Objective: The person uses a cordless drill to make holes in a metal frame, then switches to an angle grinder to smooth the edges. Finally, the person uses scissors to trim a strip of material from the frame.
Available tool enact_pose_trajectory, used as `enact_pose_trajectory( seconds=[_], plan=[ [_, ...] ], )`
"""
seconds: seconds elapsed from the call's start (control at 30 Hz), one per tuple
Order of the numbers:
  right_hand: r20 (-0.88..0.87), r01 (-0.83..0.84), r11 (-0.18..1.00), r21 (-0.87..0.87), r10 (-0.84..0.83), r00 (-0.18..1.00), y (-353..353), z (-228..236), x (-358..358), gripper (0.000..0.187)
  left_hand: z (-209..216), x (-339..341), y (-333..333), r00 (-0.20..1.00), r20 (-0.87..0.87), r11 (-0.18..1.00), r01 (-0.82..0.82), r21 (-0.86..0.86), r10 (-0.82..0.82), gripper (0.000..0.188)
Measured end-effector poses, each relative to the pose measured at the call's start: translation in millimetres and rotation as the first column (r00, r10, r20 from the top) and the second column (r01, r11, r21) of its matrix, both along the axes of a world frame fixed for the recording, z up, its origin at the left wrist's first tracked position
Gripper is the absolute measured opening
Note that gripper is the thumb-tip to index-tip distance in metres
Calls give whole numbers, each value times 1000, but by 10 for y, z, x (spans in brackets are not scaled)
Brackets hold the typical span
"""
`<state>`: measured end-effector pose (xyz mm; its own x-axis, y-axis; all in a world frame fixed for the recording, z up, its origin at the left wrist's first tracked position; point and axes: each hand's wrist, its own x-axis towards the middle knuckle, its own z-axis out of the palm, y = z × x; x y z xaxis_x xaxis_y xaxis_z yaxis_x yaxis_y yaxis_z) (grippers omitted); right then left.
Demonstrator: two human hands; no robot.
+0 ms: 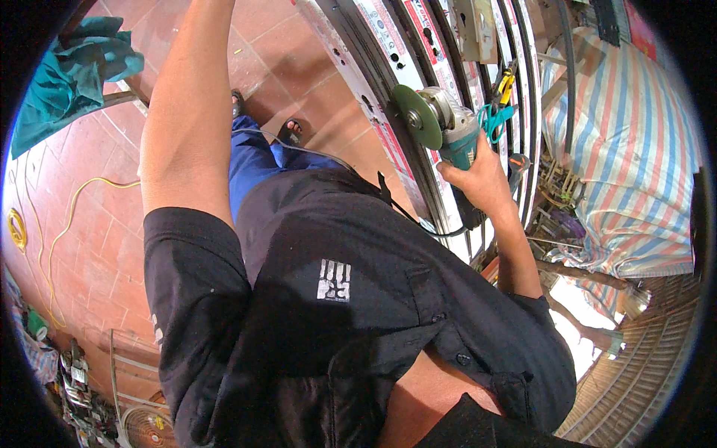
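My right hand (482, 178) is closed around the teal body of an angle grinder (460, 146). Its green disc (415, 119) faces left, close to a stack of long dark metal profiles (396, 52) partly covered with white and red printed film. Whether the disc touches them or is spinning, I cannot tell. Upward on the left stretches my left forearm (187, 112), and the hand itself lies beyond the top edge. Just past the grinder, a yellow-and-black hand tool (507, 86) and teal loop handles (493, 121) rest on the profiles.
A grey power cord (328, 155) runs past my waist. Striped tarpaulin (620, 149) covers things at the right. Teal cloth (75, 71) hangs at the upper left. A yellow cord (71, 205) crosses the red tiled floor (97, 254), and a fan (146, 427) stands lower left.
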<state>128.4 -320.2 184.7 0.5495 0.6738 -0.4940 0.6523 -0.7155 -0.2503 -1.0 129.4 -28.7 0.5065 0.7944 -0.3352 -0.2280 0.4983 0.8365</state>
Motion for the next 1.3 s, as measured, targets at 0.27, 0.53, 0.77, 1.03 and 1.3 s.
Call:
enact_pose_trajectory(
  seconds=[0.27,0.53,0.77,1.03,1.3],
  plan=[
    [-1,-2,999,42,2,1000,286,-109,3,76,13,-42,4,992,-124,1000,6,11,-4,51],
    [16,-48,991,121,46,999,624,-152,-33,72,1,-39,3,997,-70,999,23,-34,-25,49],
    [14,-65,989,131,63,998,765,-170,-5,70,-9,5,-31,998,-45,999,-38,12,39,43],
    [52,-36,999,22,35,998,425,-80,-30,74,-43,18,-10,996,-65,998,-53,26,54,42],
    [25,9,1000,4,-10,1000,195,15,-98,77,14,1,-41,997,-32,997,-74,34,75,41]
  ],
)
